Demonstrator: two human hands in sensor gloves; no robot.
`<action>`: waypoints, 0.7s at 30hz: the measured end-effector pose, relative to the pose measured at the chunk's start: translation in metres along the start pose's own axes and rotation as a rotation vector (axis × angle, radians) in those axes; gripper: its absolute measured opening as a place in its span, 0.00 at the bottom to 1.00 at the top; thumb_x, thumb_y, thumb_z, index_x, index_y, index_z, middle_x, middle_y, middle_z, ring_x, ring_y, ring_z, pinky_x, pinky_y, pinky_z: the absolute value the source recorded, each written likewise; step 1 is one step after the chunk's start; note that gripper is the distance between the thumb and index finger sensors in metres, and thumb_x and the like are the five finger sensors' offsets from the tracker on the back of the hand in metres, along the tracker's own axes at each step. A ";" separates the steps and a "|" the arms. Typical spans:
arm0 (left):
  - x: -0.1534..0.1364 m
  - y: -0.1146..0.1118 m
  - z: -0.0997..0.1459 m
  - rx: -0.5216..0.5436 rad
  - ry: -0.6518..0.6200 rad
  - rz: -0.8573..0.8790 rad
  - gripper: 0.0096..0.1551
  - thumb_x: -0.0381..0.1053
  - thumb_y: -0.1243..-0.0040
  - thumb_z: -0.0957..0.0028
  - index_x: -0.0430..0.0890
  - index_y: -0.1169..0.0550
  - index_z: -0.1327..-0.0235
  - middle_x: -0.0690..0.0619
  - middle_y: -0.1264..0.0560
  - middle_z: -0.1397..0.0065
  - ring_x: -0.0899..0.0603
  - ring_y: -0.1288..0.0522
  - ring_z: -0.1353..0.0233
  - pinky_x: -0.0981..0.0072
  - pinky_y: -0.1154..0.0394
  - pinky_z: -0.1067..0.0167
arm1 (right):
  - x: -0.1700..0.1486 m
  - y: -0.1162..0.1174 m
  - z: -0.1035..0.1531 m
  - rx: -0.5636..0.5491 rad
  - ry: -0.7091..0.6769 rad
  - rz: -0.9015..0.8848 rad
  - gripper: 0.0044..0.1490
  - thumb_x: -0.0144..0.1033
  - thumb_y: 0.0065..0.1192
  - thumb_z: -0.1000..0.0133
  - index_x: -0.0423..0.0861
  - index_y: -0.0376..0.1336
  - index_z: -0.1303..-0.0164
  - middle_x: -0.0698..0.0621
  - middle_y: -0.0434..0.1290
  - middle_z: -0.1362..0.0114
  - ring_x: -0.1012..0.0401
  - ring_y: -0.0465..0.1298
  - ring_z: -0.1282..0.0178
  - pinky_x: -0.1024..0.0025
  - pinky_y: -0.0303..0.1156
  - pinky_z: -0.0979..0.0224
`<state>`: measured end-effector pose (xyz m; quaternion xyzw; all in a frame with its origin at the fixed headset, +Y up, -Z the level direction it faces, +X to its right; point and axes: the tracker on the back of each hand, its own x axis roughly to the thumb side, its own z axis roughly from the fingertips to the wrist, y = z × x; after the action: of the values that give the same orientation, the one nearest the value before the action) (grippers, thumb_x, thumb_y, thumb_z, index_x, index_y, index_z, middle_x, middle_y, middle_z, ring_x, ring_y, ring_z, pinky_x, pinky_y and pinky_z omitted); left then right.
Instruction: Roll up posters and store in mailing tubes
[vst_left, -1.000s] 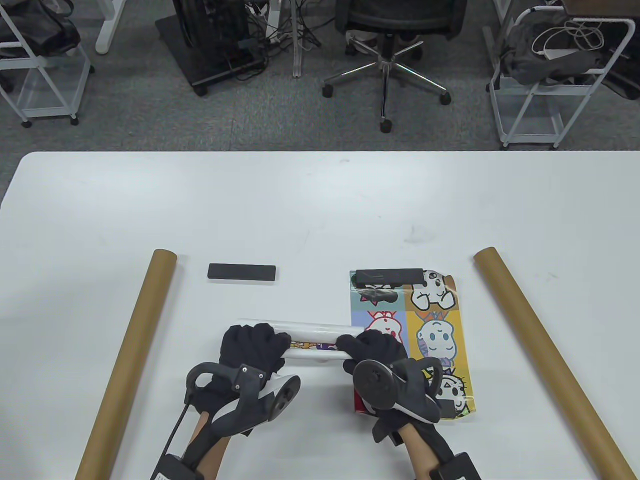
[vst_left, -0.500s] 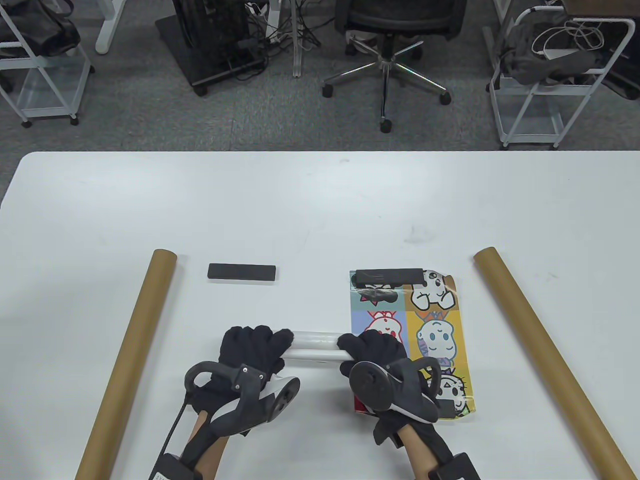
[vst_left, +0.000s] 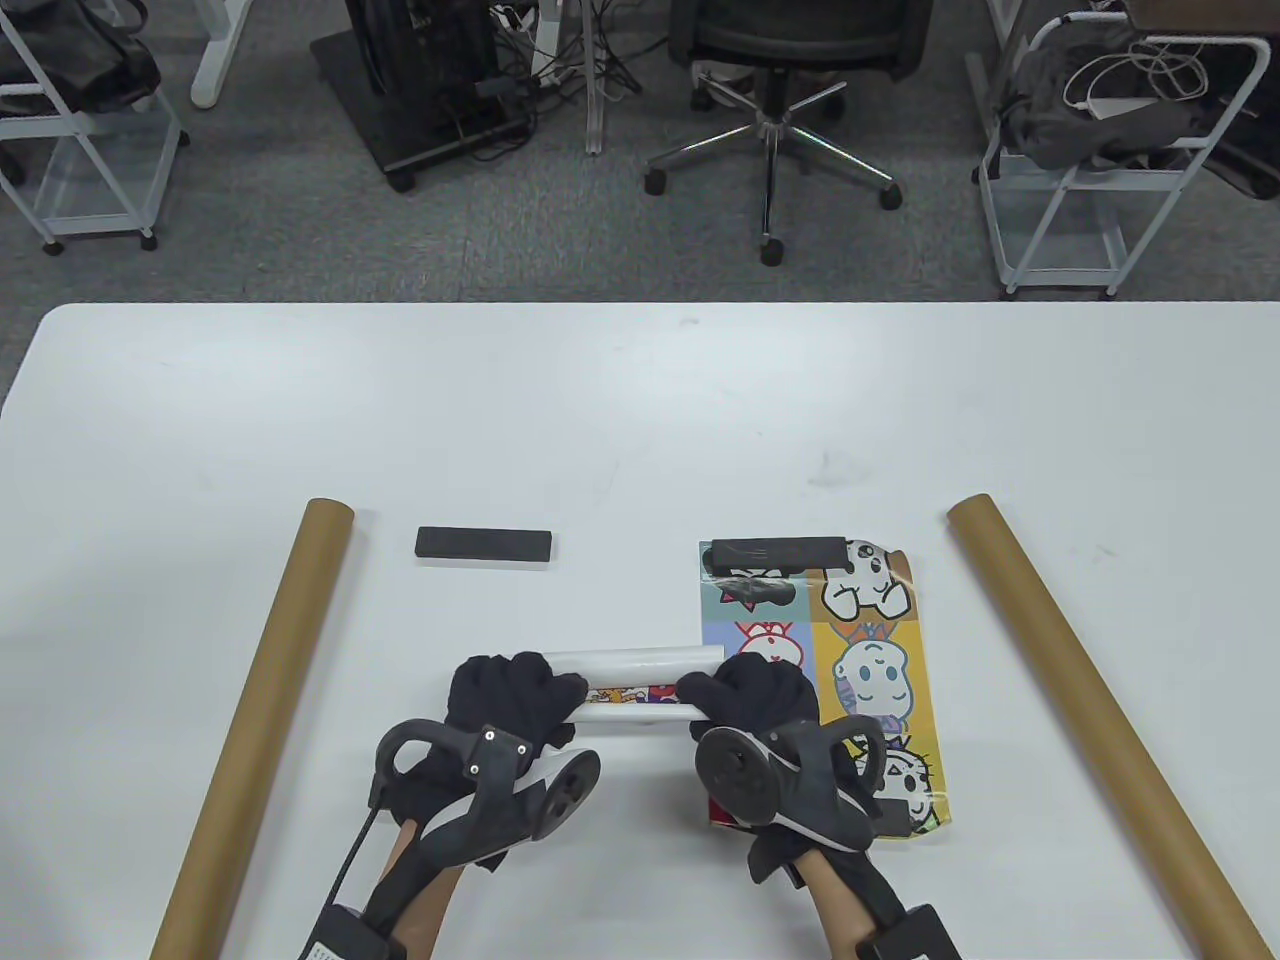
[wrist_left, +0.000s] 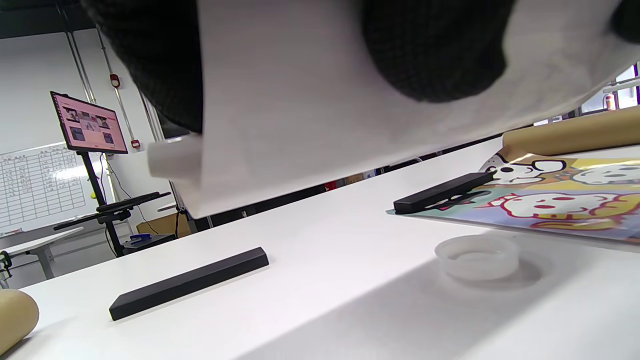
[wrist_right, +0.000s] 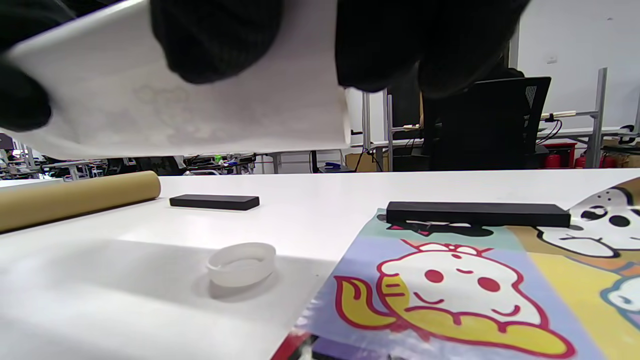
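At the near edge of the table (vst_left: 640, 400), both gloved hands hold one rolled poster (vst_left: 640, 675) lifted clear of the surface, its white back outward. Left hand (vst_left: 510, 695) grips the roll's left end, fingers (wrist_left: 430, 50) curled over it. Right hand (vst_left: 755, 695) grips the right end, fingers (wrist_right: 215, 35) wrapped round the roll the same way. A strip of printed colour shows between the hands where the roll's free edge gapes. Under the roll, a small clear plastic ring (wrist_right: 241, 263) lies on the table. Just right of it, a flat cartoon poster (vst_left: 850, 680) lies open, its far edge pinned by a black bar (vst_left: 775, 552). A second black bar (vst_left: 484, 544) rests alone left of centre, apart from everything. Two brown mailing tubes flank the work: left tube (vst_left: 260, 710) and right tube (vst_left: 1090, 710), both angled, open ends pointing away. Beyond the bars, a broad bare stretch of white table runs to the far edge. Past that, grey floor, an office chair (vst_left: 790, 60), wire carts.
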<state>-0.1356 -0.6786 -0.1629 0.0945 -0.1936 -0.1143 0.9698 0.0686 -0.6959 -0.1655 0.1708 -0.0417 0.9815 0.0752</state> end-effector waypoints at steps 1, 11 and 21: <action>0.000 0.000 0.000 0.000 0.001 -0.003 0.27 0.59 0.41 0.54 0.63 0.23 0.38 0.62 0.21 0.38 0.53 0.17 0.42 0.49 0.22 0.28 | 0.000 0.000 0.000 0.003 -0.004 -0.001 0.31 0.39 0.58 0.49 0.49 0.65 0.34 0.46 0.70 0.37 0.49 0.75 0.44 0.36 0.66 0.27; -0.003 0.001 0.000 0.011 0.016 0.032 0.29 0.58 0.47 0.52 0.61 0.26 0.35 0.62 0.20 0.37 0.52 0.17 0.40 0.49 0.23 0.27 | 0.000 0.000 0.000 -0.005 0.015 0.008 0.34 0.36 0.54 0.47 0.45 0.60 0.27 0.45 0.71 0.32 0.47 0.76 0.41 0.37 0.68 0.28; -0.002 0.001 0.000 0.022 0.018 -0.016 0.40 0.58 0.41 0.54 0.63 0.41 0.26 0.63 0.22 0.38 0.52 0.18 0.43 0.49 0.23 0.27 | 0.004 0.000 0.000 0.012 -0.010 -0.023 0.34 0.33 0.56 0.45 0.42 0.58 0.26 0.41 0.67 0.31 0.45 0.73 0.41 0.33 0.66 0.29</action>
<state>-0.1369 -0.6768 -0.1632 0.1078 -0.1852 -0.1189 0.9695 0.0651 -0.6959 -0.1644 0.1766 -0.0341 0.9800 0.0852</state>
